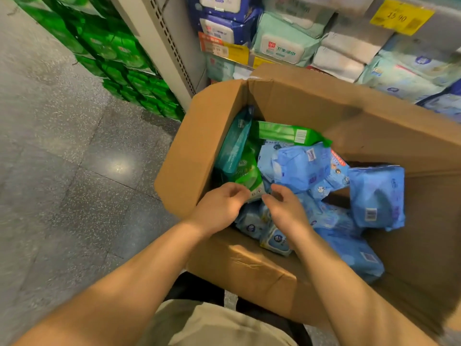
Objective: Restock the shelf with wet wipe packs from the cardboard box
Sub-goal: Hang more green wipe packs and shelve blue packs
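Both hands — left hand point(219, 208), right hand point(287, 208) — pinch the green pack point(249, 181) inside the cardboard box point(189, 156).

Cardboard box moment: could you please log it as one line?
stage: picking | left hand: on green pack | right hand: beside it | cardboard box: open

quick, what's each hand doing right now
left hand: fingers curled on the green pack
right hand: fingers curled among the packs; hold cannot be told

Bright, floor point(117, 167) glare, seemingly blurred edges
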